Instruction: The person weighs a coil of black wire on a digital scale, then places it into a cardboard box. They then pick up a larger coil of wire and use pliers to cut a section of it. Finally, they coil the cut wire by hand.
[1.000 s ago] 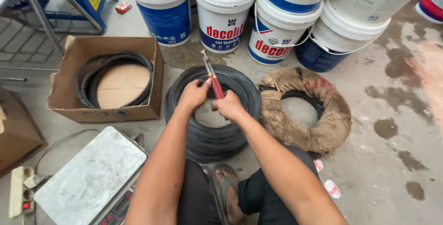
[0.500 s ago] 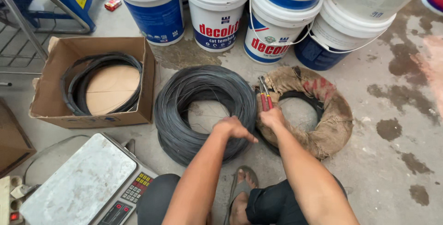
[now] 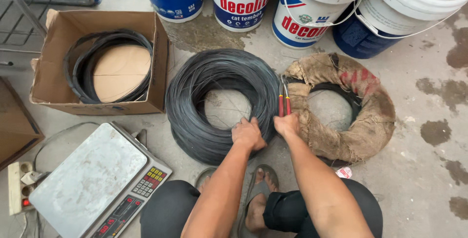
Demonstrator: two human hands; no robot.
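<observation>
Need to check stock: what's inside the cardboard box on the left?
The cardboard box holds a small coil of black wire lying flat on a brown cardboard sheet. Anything under that sheet is hidden.

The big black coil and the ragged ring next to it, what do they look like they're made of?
The coil looks like thin dark metal wire, dull and uncoated: many fine stiff strands wound in a ring. The ragged ring looks wrapped in coarse brown burlap, frayed and woven; dark strands inside suggest another wire coil, though that is less certain.
</observation>
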